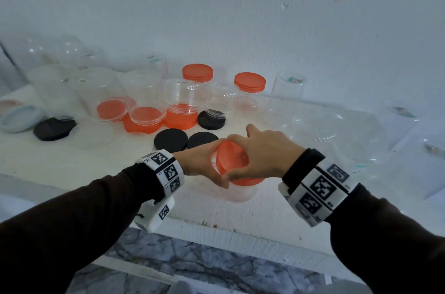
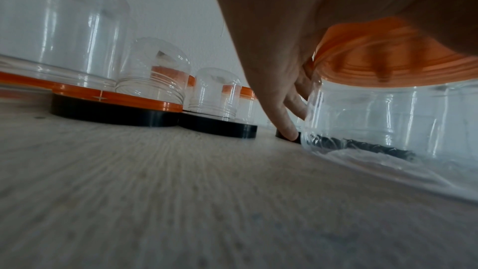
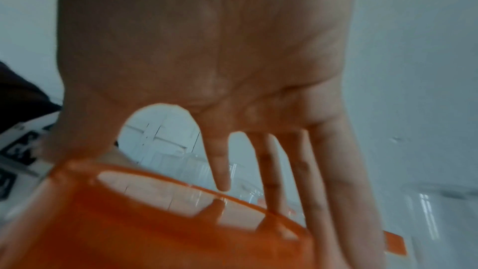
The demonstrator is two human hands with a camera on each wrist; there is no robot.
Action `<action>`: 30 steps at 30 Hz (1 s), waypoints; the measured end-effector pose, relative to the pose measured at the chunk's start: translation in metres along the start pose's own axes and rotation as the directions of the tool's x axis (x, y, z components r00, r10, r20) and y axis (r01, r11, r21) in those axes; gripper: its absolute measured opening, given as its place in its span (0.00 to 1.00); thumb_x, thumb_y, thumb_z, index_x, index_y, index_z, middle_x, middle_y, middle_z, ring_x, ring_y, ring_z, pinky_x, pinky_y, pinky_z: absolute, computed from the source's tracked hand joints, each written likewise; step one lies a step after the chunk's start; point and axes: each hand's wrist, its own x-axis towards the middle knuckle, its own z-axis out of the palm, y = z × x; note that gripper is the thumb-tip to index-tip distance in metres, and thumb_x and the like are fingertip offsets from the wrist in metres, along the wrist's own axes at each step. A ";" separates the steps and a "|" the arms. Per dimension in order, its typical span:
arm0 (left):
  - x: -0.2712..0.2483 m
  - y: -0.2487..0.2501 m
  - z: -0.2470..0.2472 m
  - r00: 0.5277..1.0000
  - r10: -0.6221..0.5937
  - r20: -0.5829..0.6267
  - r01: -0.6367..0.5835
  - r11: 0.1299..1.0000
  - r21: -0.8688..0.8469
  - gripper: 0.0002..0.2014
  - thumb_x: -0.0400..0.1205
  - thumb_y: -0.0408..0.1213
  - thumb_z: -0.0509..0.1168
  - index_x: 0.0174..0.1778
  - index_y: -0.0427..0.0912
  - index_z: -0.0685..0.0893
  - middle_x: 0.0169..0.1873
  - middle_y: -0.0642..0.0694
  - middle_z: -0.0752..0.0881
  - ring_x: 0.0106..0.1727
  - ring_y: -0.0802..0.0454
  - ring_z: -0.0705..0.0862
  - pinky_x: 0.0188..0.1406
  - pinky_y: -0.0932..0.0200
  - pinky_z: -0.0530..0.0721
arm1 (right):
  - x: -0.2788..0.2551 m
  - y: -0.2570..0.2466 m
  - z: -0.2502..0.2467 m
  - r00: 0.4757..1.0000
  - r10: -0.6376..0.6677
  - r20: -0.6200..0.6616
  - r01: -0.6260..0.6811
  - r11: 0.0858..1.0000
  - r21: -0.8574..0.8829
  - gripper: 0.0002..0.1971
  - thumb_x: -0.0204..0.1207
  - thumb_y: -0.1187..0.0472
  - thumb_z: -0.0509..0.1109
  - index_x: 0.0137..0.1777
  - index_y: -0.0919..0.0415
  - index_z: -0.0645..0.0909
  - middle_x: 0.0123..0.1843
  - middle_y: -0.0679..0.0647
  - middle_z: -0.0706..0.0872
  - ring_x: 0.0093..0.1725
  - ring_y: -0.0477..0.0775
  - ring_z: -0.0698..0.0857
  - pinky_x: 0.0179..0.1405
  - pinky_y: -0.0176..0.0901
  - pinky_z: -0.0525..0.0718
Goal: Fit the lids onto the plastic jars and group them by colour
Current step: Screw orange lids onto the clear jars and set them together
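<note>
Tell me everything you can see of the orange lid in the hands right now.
The orange lid is round, translucent plastic with a skirted rim. It sits tilted on the mouth of a clear jar standing near the shelf's front edge, not yet level. The left hand and the right hand grip it from either side.

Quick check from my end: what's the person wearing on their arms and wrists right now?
Both arms are in long dark sleeves. The left hand and right hand are bare, with no gloves. Each wrist carries a chunky white band covered in square black-and-white coded markers; the right one sits over a black cuff. A white block hangs below the left band.
</note>
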 end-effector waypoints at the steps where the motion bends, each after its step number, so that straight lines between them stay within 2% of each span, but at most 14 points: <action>1: 0.000 0.000 0.000 1.000 0.002 0.000 -0.002 1.000 0.000 0.40 0.66 0.26 0.78 0.65 0.57 0.64 0.56 0.62 0.76 0.55 0.70 0.77 0.45 0.80 0.77 | 0.000 0.002 -0.001 1.000 -0.011 0.018 0.011 1.000 0.012 0.47 0.62 0.25 0.64 0.79 0.42 0.53 0.71 0.55 0.67 0.66 0.60 0.73 0.57 0.51 0.74; 4: -0.001 0.001 0.001 1.000 -0.002 -0.021 0.002 1.000 -0.007 0.38 0.66 0.27 0.78 0.63 0.59 0.65 0.55 0.64 0.75 0.57 0.71 0.76 0.47 0.79 0.75 | 0.002 0.012 -0.009 0.980 -0.147 0.132 0.110 0.962 0.251 0.46 0.65 0.39 0.75 0.78 0.32 0.50 0.79 0.45 0.55 0.75 0.56 0.61 0.70 0.57 0.71; 6: -0.001 0.001 0.002 1.000 0.004 -0.025 -0.004 1.000 -0.006 0.41 0.65 0.28 0.79 0.68 0.56 0.65 0.58 0.62 0.75 0.61 0.68 0.75 0.51 0.78 0.75 | 0.004 0.014 -0.011 0.964 -0.204 0.169 0.146 0.941 0.304 0.44 0.64 0.46 0.77 0.74 0.26 0.53 0.76 0.42 0.58 0.72 0.54 0.63 0.67 0.58 0.74; 9: -0.001 0.001 0.001 1.000 0.013 -0.028 -0.013 1.000 -0.012 0.42 0.65 0.27 0.79 0.68 0.56 0.64 0.58 0.63 0.75 0.56 0.76 0.76 0.49 0.81 0.74 | 0.003 0.006 -0.007 0.992 -0.097 0.079 0.082 0.980 0.182 0.39 0.64 0.35 0.72 0.74 0.31 0.58 0.67 0.48 0.67 0.62 0.55 0.71 0.58 0.51 0.77; 12: -0.001 0.001 0.001 1.000 -0.010 -0.024 0.009 1.000 -0.002 0.42 0.65 0.29 0.79 0.69 0.55 0.63 0.59 0.61 0.76 0.60 0.65 0.77 0.50 0.76 0.76 | 0.001 -0.005 -0.004 0.999 0.009 -0.038 -0.008 1.000 0.013 0.42 0.65 0.26 0.62 0.76 0.46 0.62 0.62 0.54 0.72 0.51 0.56 0.74 0.48 0.47 0.73; 14: -0.001 0.002 0.001 1.000 -0.013 -0.019 0.013 1.000 0.006 0.41 0.66 0.29 0.79 0.68 0.55 0.63 0.58 0.62 0.75 0.59 0.64 0.76 0.49 0.76 0.76 | 0.001 -0.003 -0.004 0.999 -0.016 -0.033 0.016 1.000 -0.002 0.43 0.66 0.26 0.62 0.77 0.46 0.59 0.69 0.54 0.70 0.59 0.59 0.75 0.52 0.49 0.73; 16: -0.001 0.002 0.001 0.999 -0.006 -0.032 0.006 1.000 0.014 0.40 0.66 0.27 0.78 0.64 0.58 0.63 0.55 0.64 0.74 0.55 0.70 0.75 0.47 0.81 0.75 | 0.001 0.005 -0.008 0.991 -0.110 0.071 0.101 0.986 0.129 0.42 0.66 0.33 0.69 0.78 0.38 0.54 0.77 0.49 0.61 0.71 0.58 0.68 0.64 0.53 0.74; 17: -0.001 0.001 0.001 0.999 0.005 -0.034 -0.004 1.000 0.014 0.39 0.66 0.26 0.78 0.64 0.58 0.63 0.55 0.65 0.73 0.54 0.73 0.74 0.49 0.82 0.74 | 0.001 0.008 -0.010 0.977 -0.163 0.134 0.133 0.969 0.208 0.43 0.65 0.38 0.73 0.77 0.32 0.53 0.78 0.46 0.57 0.73 0.57 0.64 0.67 0.56 0.73; 19: -0.001 0.001 0.001 0.999 0.021 -0.025 -0.021 1.000 0.022 0.41 0.66 0.26 0.78 0.66 0.58 0.64 0.57 0.66 0.73 0.56 0.77 0.73 0.55 0.80 0.73 | 0.001 0.011 -0.012 0.959 -0.214 0.187 0.159 0.950 0.268 0.43 0.64 0.47 0.77 0.73 0.26 0.54 0.76 0.42 0.58 0.71 0.55 0.63 0.66 0.58 0.74; 21: -0.001 0.001 0.002 1.000 0.021 -0.020 -0.020 1.000 0.018 0.42 0.65 0.27 0.78 0.69 0.57 0.64 0.58 0.66 0.73 0.56 0.77 0.73 0.52 0.81 0.73 | 0.001 0.009 -0.007 0.980 -0.157 0.121 0.125 0.963 0.240 0.41 0.64 0.44 0.76 0.73 0.26 0.56 0.71 0.45 0.63 0.66 0.56 0.66 0.62 0.55 0.77; 24: -0.001 0.000 0.001 1.000 -0.004 -0.015 0.004 1.000 -0.006 0.41 0.66 0.27 0.78 0.68 0.56 0.63 0.58 0.63 0.75 0.58 0.68 0.76 0.48 0.79 0.76 | 0.000 -0.002 -0.001 1.000 -0.017 -0.018 0.018 0.997 0.079 0.41 0.64 0.29 0.66 0.76 0.39 0.59 0.64 0.53 0.70 0.60 0.59 0.74 0.51 0.47 0.74; 26: 0.000 0.001 0.001 1.000 -0.015 -0.006 0.015 1.000 0.001 0.41 0.67 0.28 0.78 0.68 0.56 0.62 0.57 0.62 0.74 0.57 0.65 0.76 0.46 0.78 0.77 | -0.001 -0.004 0.000 0.998 0.006 -0.058 -0.007 1.000 -0.018 0.44 0.65 0.25 0.60 0.78 0.45 0.58 0.65 0.55 0.72 0.59 0.59 0.76 0.48 0.46 0.71; 28: 0.001 0.000 0.000 1.000 -0.019 -0.014 0.020 1.000 0.011 0.40 0.67 0.28 0.78 0.66 0.57 0.61 0.55 0.64 0.74 0.55 0.68 0.75 0.44 0.81 0.76 | -0.001 0.003 -0.005 0.999 -0.051 -0.013 0.052 0.997 0.054 0.44 0.66 0.26 0.61 0.79 0.42 0.53 0.74 0.53 0.67 0.67 0.58 0.72 0.57 0.49 0.73; 30: 0.001 -0.001 0.001 0.999 -0.025 -0.022 0.025 1.000 0.008 0.40 0.67 0.28 0.78 0.66 0.57 0.63 0.55 0.65 0.74 0.58 0.68 0.75 0.46 0.80 0.75 | 0.000 0.011 -0.010 0.984 -0.152 0.096 0.123 0.958 0.258 0.43 0.66 0.36 0.71 0.78 0.33 0.52 0.78 0.46 0.58 0.73 0.54 0.64 0.67 0.55 0.73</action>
